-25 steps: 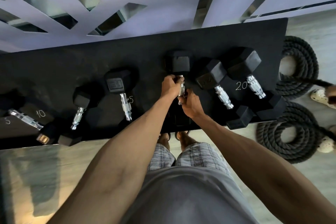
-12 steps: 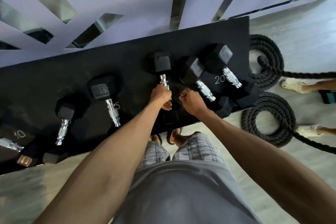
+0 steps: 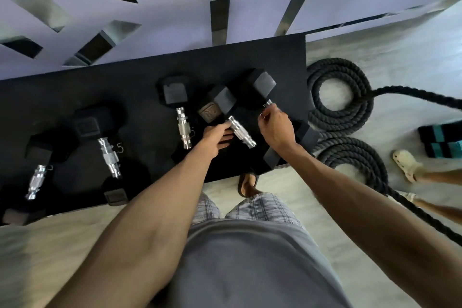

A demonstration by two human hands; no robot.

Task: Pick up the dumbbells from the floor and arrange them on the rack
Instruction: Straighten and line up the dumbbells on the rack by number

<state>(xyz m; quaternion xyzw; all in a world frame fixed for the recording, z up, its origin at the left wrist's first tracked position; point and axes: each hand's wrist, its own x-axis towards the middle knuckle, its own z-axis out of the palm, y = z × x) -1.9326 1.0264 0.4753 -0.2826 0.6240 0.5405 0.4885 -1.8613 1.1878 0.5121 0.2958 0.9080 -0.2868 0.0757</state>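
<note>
Several black hex dumbbells with chrome handles lie in a row on the black rack top (image 3: 100, 87). My right hand (image 3: 276, 125) is curled over the handle of the rightmost dumbbell (image 3: 262, 82), hiding most of that handle. My left hand (image 3: 216, 135) has its fingers stretched out, touching the left side of the chrome handle of the second dumbbell from the right (image 3: 241, 132). The middle dumbbell (image 3: 183, 127) lies free just left of my left hand. A dumbbell beside a chalked 5 (image 3: 108, 155) and another dumbbell (image 3: 37, 180) lie further left.
Two coils of thick black battle rope (image 3: 340, 97) lie on the pale floor right of the rack. Another person's feet in pale clogs (image 3: 405, 165) and a teal and black object (image 3: 440, 140) are at the far right. My sandalled foot (image 3: 247, 185) stands at the rack's front edge.
Both hands have let go of the middle dumbbell's handle and moved right. The right hand now covers the rightmost dumbbell's handle, and the left hand touches its neighbour.
</note>
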